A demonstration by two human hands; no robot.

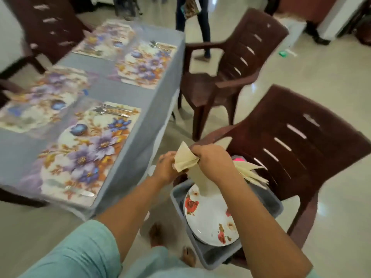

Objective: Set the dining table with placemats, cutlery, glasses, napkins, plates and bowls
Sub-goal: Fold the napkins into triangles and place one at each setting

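Note:
My right hand (210, 157) grips a cream paper napkin (183, 159) above a grey tub (212, 255) on a brown chair. My left hand (166, 169) holds the napkin's lower left side. More cream napkins (251, 173) fan out behind my right wrist. White plates with red roses (208, 219) are stacked in the tub. On the grey-clothed table (128, 157) lie several floral placemats; the nearest one (88, 149) carries a fork and spoon (110, 111) at its far end and a knife (80, 190) at its near end.
A second brown plastic chair (230, 67) stands beside the table's right side, and another (46, 27) at the far left. A person's legs (200, 23) stand beyond the table. My bare feet (172, 243) are on the tiled floor between table and tub.

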